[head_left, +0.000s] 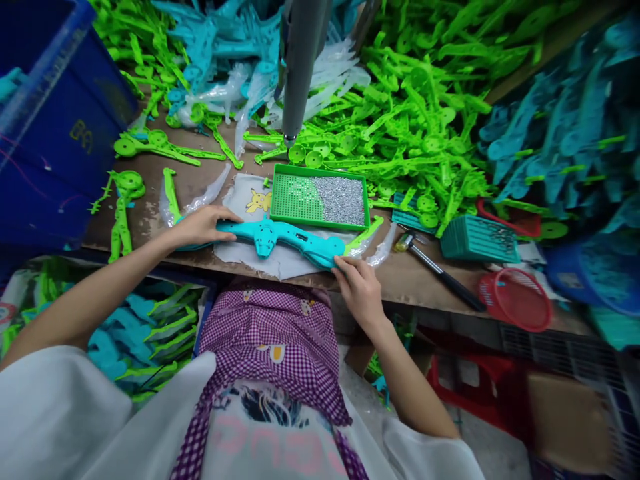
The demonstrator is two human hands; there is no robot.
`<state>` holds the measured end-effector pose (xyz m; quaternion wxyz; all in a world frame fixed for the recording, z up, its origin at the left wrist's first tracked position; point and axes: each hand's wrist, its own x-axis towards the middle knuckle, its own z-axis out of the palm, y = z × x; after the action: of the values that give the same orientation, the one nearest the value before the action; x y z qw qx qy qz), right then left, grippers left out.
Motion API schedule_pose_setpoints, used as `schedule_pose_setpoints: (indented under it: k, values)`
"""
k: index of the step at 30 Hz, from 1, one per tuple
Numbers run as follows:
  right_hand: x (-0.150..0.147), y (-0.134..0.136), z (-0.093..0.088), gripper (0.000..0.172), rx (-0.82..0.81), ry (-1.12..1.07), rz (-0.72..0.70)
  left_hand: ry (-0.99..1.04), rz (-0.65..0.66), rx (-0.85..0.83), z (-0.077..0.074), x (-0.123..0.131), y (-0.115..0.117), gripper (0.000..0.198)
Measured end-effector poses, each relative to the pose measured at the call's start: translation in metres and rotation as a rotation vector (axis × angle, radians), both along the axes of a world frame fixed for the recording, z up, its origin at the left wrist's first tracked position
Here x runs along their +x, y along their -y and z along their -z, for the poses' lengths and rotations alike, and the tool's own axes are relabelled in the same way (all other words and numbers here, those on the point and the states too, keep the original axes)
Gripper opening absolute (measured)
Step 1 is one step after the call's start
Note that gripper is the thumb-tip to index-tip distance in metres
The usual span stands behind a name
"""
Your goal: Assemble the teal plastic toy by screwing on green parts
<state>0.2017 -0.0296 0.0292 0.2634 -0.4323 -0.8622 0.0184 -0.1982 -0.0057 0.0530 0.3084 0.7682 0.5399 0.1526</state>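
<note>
A blue plastic bow-shaped part (285,235) lies across a pale cloth (285,267) at the table's front edge. My left hand (203,225) closes round its left end, thumb and fingers on either side. At the right end, the fingers of my right hand (361,285) pinch the lower edge. A green plastic arm (369,235) with clear plastic juts out past that end; another green arm (171,193) sits beyond my left hand. Just behind the part is a green tray (295,215) with small metal screws or pins in its right half. Above the tray hangs a grey powered screwdriver (297,87), tip down.
Heaps of green plastic parts (420,107) and blue parts (230,40) cover the table's back. A blue bin (60,133) stands left. To the right are a black-handled tool (445,275), teal basket (475,240) and red basket (515,300). A filled box (150,320) sits below left.
</note>
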Motion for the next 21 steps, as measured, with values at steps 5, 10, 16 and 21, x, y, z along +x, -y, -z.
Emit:
schedule_pose_setpoints:
  k: [5, 10, 16, 21]
  values:
    - [-0.040, 0.015, -0.017, 0.027, -0.041, 0.069, 0.037, -0.002, -0.005, -0.046, -0.002, -0.002, -0.004, 0.047]
    - [-0.104, 0.024, -0.009, 0.048, -0.403, 0.410, -0.045, -0.021, 0.010, -0.058, -0.004, -0.002, -0.007, 0.048]
    - [-0.126, 0.012, -0.010, 0.059, -0.516, 0.571, 0.093, -0.010, 0.015, -0.046, -0.003, -0.002, -0.006, 0.046]
    - [-0.130, 0.012, -0.006, 0.058, -0.522, 0.514, 0.159, 0.008, 0.027, 0.006, 0.001, -0.003, -0.004, 0.044]
